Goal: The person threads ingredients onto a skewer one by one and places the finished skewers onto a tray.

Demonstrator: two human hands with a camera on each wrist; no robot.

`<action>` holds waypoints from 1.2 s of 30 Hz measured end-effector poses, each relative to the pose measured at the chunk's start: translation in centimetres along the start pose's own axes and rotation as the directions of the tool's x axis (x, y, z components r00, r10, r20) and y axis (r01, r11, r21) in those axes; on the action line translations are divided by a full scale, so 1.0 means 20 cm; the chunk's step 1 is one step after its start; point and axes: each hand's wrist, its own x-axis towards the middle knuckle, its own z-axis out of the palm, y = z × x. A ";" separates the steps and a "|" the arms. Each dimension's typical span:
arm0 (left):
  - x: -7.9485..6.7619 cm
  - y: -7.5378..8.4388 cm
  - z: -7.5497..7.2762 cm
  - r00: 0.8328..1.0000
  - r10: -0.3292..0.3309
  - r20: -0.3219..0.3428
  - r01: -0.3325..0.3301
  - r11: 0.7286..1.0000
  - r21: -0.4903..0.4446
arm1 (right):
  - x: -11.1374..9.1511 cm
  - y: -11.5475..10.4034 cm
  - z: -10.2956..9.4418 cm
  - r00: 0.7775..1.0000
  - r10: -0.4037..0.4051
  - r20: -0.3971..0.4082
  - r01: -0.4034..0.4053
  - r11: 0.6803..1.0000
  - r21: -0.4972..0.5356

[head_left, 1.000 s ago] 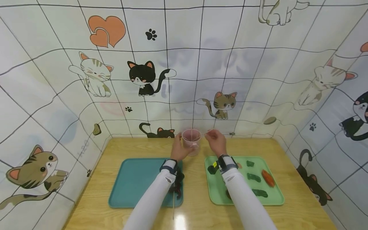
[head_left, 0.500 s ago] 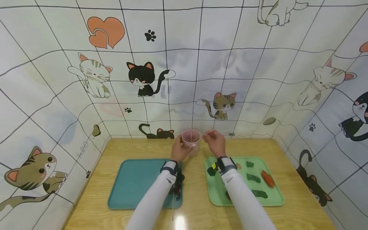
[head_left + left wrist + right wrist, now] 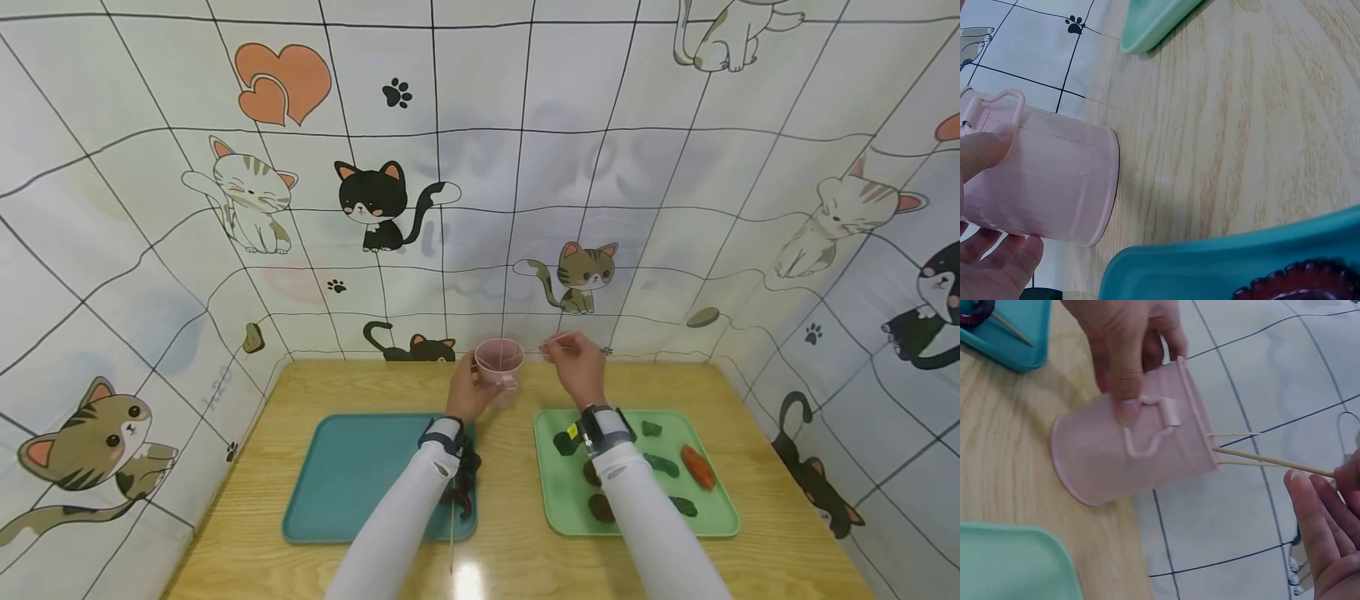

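Observation:
My left hand (image 3: pixel 470 390) grips a pink bucket (image 3: pixel 512 372) at the back of the table, its thumb (image 3: pixel 1127 412) pressed by the small wire handle (image 3: pixel 1141 450). Thin wooden skewers stick out of the bucket's mouth, best seen in the right wrist view. Just right of the rim, my right hand (image 3: pixel 576 367) pinches the end of one wooden skewer (image 3: pixel 1272 460) between thumb and fingers. In that view the skewer's other end overlaps the bucket's rim.
A teal tray (image 3: pixel 352 475) at left holds a dark red curled piece (image 3: pixel 1304 284), with a stick (image 3: pixel 452 542) jutting over its front edge. The green tray (image 3: pixel 558 508) at right bears an orange piece (image 3: pixel 698 467), several green pieces (image 3: pixel 662 465) and brown round ones (image 3: pixel 602 507). Cat-printed cloth surrounds the table.
My right hand has moved right, farther from the bucket, uncovering more brown pieces on the green tray. My left hand and the bucket stay in place.

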 end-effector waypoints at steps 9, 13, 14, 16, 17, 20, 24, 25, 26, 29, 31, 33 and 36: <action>0.00 0.02 -0.02 0.999 -0.011 0.043 0.011 1.000 0.002 | -0.02 -0.03 -0.13 0.997 -0.036 -0.067 0.042 0.994 0.103; -0.01 0.03 -0.06 0.996 -0.036 0.079 0.033 0.999 0.033 | -0.04 -0.04 -0.17 0.995 -0.039 -0.089 0.053 0.986 0.161; -0.01 0.04 -0.08 0.995 -0.047 0.086 0.044 0.998 0.036 | -0.04 -0.05 -0.18 0.995 -0.040 -0.092 0.055 0.983 0.176; -0.02 0.07 -0.11 0.993 -0.076 0.093 0.073 0.997 0.040 | -0.05 -0.06 -0.20 0.995 -0.040 -0.091 0.058 0.977 0.206; -0.03 0.08 -0.13 0.992 -0.088 0.094 0.085 0.996 0.038 | -0.06 -0.07 -0.20 0.995 -0.037 -0.090 0.056 0.974 0.221; -0.05 0.13 -0.20 0.988 -0.118 0.101 0.118 0.993 0.005 | -0.09 -0.11 -0.23 0.996 -0.031 -0.080 0.050 0.967 0.249; -0.09 0.19 -0.28 0.986 -0.116 0.118 0.122 0.991 -0.050 | -0.14 -0.16 -0.26 0.998 -0.014 -0.063 0.031 0.963 0.269; -0.11 0.21 -0.30 0.987 -0.108 0.121 0.116 0.991 -0.063 | -0.16 -0.17 -0.26 0.998 -0.010 -0.055 0.024 0.963 0.270; -0.13 0.22 -0.31 0.987 -0.096 0.125 0.106 0.991 -0.075 | -0.18 -0.18 -0.27 0.999 -0.009 -0.046 0.022 0.960 0.278; -0.19 0.27 -0.35 0.989 -0.047 0.137 0.059 0.994 -0.088 | -0.25 -0.19 -0.27 1.000 -0.005 -0.009 0.007 0.955 0.297; -0.25 0.30 -0.36 0.987 -0.016 0.157 0.028 0.997 -0.076 | -0.30 -0.19 -0.27 1.000 0.005 0.015 -0.009 0.957 0.290; -0.31 0.32 -0.37 0.983 0.009 0.182 0.001 0.998 -0.055 | -0.35 -0.18 -0.26 0.999 0.016 0.041 -0.027 0.956 0.291; -0.41 0.36 -0.37 0.974 0.032 0.222 -0.030 0.999 -0.015 | -0.42 -0.16 -0.24 0.996 0.029 0.085 -0.053 0.954 0.294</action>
